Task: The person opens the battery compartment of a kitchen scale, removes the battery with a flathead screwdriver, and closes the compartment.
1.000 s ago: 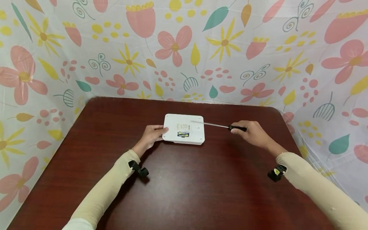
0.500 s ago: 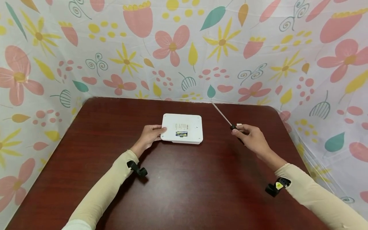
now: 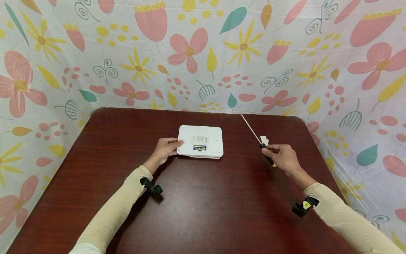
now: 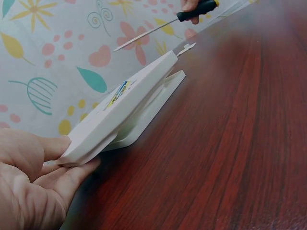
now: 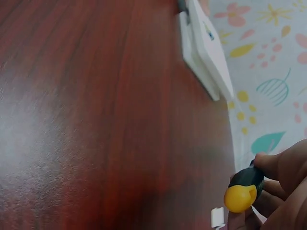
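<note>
Pinching a white device (image 3: pixel 204 134), left hand (image 3: pixel 164 149) outstretched, right hand (image 3: pixel 283 158) likewise, gripping a screwdriver (image 3: pixel 262 145).

Left hand (image 3: pixel 162 150): at the device (image 3: pixel 209 132)'s left edge
Batteries (image 3: pixel 200 147): in its near half
Screwdriver (image 3: pixel 262 145): right of it, in the right hand (image 3: pixel 284 158)
Cover (image 3: pixel 264 139): well right of it
Table (image 3: pixel 203 204): beneath it
Cloth (image 3: pixel 190 81): behind it

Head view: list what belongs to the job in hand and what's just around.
Job: white device, held by left hand; batteries; screwdriver, held by right hand; white tab, probably its cover.
Just around: table; floral sheet; wrist bands.
</note>
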The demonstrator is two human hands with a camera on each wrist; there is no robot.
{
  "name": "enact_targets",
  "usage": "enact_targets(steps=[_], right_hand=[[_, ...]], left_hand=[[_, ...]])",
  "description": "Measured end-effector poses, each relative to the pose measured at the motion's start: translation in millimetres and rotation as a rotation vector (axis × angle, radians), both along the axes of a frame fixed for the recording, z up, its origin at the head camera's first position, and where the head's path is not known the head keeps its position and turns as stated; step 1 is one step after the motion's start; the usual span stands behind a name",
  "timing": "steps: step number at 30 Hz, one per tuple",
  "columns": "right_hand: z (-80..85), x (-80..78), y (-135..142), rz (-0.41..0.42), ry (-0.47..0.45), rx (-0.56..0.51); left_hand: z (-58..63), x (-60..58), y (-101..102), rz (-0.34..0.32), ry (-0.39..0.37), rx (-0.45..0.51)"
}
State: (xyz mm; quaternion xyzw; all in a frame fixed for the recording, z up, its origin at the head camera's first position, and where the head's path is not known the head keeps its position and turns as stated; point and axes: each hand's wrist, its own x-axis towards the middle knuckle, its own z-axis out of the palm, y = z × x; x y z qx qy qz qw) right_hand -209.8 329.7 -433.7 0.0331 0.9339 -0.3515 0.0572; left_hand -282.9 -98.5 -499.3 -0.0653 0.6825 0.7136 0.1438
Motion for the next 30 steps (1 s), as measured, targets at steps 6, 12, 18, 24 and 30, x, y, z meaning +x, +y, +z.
enact_targets(steps=[6, 12, 18, 24, 30], right_hand=[[-16.3, 2.6, 2, -0.01, 0.071, 0.058], [-28.7, 1.8, 4, -0.008, 0.149, 0.139], [-37.2, 2.3, 6, 0.003, 0.196, 0.232], [-43.9, 1.9, 7, 0.005, 0.256, 0.288], [-47.1, 1.8, 6, 0.006, 0.304, 0.35]], left_hand=[[0.6, 0.7, 1, -0.001, -0.004, -0.007], [-0.4, 0.4, 1, 0.004, -0.007, -0.003], [-2.1, 0.2, 1, 0.003, -0.002, -0.005], [-2.0, 0.1, 1, 0.005, -0.005, 0.0], [-1.3, 0.9, 1, -0.001, -0.002, 0.003]])
